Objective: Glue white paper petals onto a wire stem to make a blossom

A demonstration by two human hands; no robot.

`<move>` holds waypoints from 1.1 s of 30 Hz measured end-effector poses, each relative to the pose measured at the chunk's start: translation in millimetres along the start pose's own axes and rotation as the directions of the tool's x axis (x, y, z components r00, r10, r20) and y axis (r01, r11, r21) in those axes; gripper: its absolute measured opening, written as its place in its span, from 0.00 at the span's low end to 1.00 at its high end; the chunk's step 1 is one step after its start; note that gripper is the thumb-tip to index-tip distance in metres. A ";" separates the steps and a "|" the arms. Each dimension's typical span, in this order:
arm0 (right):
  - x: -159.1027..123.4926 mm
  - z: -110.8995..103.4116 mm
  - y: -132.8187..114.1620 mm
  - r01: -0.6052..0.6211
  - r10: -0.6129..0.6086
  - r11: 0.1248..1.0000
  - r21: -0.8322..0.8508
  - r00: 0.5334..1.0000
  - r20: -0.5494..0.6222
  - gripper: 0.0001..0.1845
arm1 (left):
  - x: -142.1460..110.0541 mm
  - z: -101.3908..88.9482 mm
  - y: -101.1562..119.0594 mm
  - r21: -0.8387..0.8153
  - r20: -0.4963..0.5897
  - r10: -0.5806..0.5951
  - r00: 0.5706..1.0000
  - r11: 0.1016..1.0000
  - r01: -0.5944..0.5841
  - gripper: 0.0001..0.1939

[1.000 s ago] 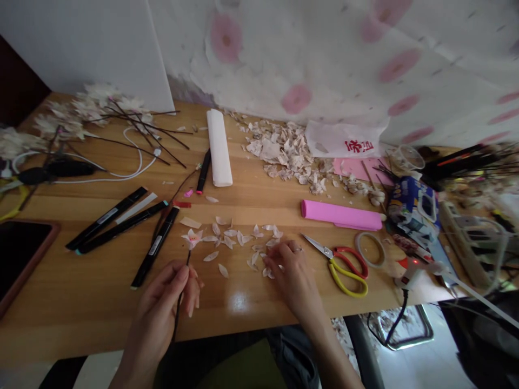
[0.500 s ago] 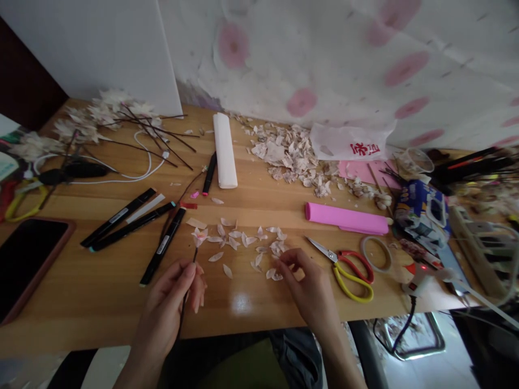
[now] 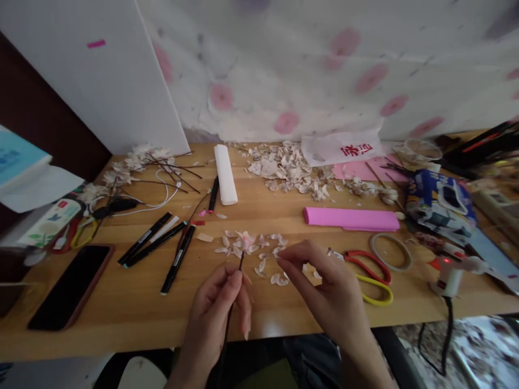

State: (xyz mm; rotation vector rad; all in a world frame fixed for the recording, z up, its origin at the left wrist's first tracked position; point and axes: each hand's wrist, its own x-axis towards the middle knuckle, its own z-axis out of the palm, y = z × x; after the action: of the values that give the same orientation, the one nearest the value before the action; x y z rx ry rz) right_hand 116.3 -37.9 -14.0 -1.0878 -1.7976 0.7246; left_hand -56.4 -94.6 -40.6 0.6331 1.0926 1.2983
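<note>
My left hand is closed around a thin dark stem, held upright with a small pink-and-white paper flower at its tip. Loose pale petals lie scattered on the table just beyond the flower and between my hands. My right hand is raised to the right of the flower, thumb and forefinger pinched together. Whatever those fingertips hold is too small to make out. Partly behind this hand are scissors with red and yellow handles; their blades are mostly hidden.
Black markers and a phone lie left. Farther back are a white paper roll, a petal heap and a pink roll. At right are a tape ring and a glue gun with a lit red light.
The camera view has shifted, showing more on the left. My left hand has carried the flower rightward, in front of the petals. The right hand has lifted from the petals, fingers still pinched.
</note>
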 end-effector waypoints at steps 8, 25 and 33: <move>-6.4 -22.4 -14.0 0.117 -0.117 0.988 -0.101 0.993 0.006 0.06 | -13.4 26.9 2.3 0.035 0.041 -0.013 0.999 0.999 0.012 0.17; -12.0 -43.3 -12.7 0.164 -0.175 0.929 -0.331 0.984 -0.005 0.13 | -20.0 43.1 -6.0 0.103 0.093 -0.037 0.995 0.994 0.028 0.15; -6.3 -40.7 -12.9 0.171 -0.177 0.918 -0.357 0.984 0.016 0.13 | -19.6 41.9 -5.5 0.138 0.101 -0.024 0.995 0.990 0.010 0.16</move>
State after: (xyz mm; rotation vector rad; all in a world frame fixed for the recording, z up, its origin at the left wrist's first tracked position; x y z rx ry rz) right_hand 149.4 -47.9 11.8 -1.1406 -2.0325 0.2837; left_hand -14.8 -106.4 -23.4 0.7831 1.1066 1.1701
